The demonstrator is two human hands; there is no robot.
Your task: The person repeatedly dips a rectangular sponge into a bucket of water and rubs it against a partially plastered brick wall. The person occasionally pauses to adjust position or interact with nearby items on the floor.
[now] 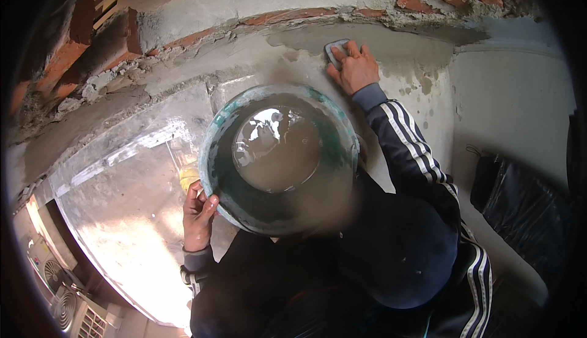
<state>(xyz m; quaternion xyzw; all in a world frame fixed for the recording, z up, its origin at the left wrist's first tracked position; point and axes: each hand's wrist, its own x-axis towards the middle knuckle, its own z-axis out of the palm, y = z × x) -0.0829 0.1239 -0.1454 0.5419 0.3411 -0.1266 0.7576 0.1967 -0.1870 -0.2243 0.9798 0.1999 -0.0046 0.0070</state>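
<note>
My left hand [200, 215] grips the left rim of a green bucket [221, 148] smeared with grey cement. Murky brownish water [287, 160] lies in the bottom of the bucket and reflects bright light. Up to the right, my right hand [356, 70] presses a small grey sponge [335, 49] flat on damp grey plaster [397, 43]. Its fingers spread over the sponge and partly cover it. A blurred smudge hides part of the bucket's lower right side.
Exposed red bricks [67, 56] and rough mortar run along the top. A pale, dusty surface [128, 203] is at left, with a yellow object [188, 178] beside the bucket. Outdoor air-conditioning units [64, 307] show at lower left. Black plastic sheeting [520, 209] hangs at right.
</note>
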